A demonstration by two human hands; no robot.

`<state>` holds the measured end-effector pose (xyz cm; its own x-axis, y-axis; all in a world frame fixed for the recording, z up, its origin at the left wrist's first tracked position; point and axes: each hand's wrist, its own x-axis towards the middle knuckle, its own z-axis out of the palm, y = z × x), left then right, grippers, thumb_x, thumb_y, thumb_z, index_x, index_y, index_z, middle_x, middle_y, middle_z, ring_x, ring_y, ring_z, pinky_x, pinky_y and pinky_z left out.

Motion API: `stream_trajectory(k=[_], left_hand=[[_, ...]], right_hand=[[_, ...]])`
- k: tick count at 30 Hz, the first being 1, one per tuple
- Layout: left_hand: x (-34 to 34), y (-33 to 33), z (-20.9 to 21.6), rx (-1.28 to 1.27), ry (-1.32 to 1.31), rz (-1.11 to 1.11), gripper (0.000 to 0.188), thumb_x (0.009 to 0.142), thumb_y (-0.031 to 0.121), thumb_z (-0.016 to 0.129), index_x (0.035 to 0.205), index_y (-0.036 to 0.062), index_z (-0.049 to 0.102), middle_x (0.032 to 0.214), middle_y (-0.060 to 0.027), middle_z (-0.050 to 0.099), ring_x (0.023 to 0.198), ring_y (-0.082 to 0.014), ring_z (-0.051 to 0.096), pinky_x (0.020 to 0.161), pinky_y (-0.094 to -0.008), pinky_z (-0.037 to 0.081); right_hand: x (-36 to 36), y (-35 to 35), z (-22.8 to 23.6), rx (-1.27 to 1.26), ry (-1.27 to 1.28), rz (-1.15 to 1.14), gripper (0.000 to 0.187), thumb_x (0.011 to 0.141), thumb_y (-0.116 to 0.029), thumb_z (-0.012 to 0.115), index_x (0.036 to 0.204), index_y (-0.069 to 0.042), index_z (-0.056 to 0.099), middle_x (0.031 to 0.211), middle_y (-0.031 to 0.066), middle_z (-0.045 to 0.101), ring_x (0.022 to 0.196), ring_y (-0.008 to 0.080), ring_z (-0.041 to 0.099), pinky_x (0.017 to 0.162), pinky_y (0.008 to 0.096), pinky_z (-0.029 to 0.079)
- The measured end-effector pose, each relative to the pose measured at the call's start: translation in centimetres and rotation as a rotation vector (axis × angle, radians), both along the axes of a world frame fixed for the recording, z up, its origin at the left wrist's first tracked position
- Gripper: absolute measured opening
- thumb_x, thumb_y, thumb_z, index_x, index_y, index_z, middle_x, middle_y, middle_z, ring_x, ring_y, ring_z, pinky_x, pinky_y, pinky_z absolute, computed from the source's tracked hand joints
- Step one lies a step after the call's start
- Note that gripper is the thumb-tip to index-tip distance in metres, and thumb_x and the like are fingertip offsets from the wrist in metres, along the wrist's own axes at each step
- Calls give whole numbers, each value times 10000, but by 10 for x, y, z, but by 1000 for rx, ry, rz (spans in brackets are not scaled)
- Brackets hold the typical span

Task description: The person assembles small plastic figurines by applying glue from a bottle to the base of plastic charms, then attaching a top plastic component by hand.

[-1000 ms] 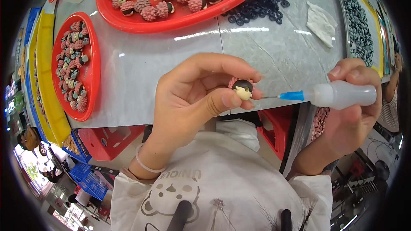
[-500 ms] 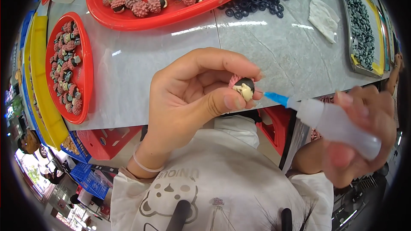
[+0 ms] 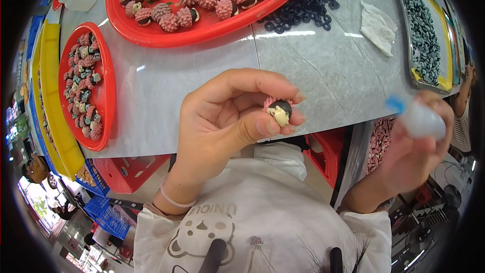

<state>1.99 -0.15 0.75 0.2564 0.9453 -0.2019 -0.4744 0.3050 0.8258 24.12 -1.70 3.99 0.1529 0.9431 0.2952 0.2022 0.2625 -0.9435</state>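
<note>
My left hand pinches a small pink spiky toy hedgehog with a black and cream face between thumb and fingers, just above the near edge of the grey table. My right hand is off to the right, blurred, gripping a white squeeze bottle with a blue tip. The blue tip points up and left, well apart from the hedgehog.
A large red tray of pink hedgehogs lies at the far side, a smaller red tray of them at the left. Black rings are piled nearby, beside a crumpled white cloth. A yellow-rimmed tray of dark rings sits right.
My right hand has pulled the squeeze bottle away from the hedgehog, down and to the right, and tilted its tip upward. My left hand keeps its hold on the hedgehog.
</note>
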Motion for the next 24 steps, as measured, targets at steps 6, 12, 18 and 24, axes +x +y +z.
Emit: stream_trajectory(k=[6, 12, 18, 24], left_hand=[[4, -1, -3, 110, 106, -1, 340, 739, 231, 633, 918, -7, 470, 870, -112, 490, 680, -145, 537, 532, -183, 421], [0, -4, -6, 102, 103, 30, 332, 733, 192, 637, 918, -37, 484, 880, -150, 513, 717, -192, 572, 579, -234, 490], [5, -1, -4, 126, 101, 2, 322, 736, 188, 633, 914, -36, 486, 881, -149, 510, 707, -187, 573, 567, -225, 491], [2, -2, -6, 130, 66, -18, 293, 741, 148, 622, 921, -40, 488, 884, -152, 508, 718, -196, 575, 579, -243, 496]], right_hand=[[-1, 27, -30, 60, -221, -124, 376, 636, 79, 612, 957, -1, 434, 884, 108, 540, 790, 173, 519, 717, 255, 398], [-6, 36, -27, -87, -345, 117, 310, 644, 69, 590, 934, 10, 498, 882, 75, 544, 796, 136, 514, 713, 239, 407], [84, 68, -14, 16, -715, -204, 201, 691, 51, 539, 886, 8, 563, 833, 44, 562, 705, 119, 526, 654, 214, 418], [86, 73, -22, -20, -910, -298, 155, 696, 38, 534, 838, 6, 589, 824, 65, 564, 651, 102, 513, 596, 210, 412]])
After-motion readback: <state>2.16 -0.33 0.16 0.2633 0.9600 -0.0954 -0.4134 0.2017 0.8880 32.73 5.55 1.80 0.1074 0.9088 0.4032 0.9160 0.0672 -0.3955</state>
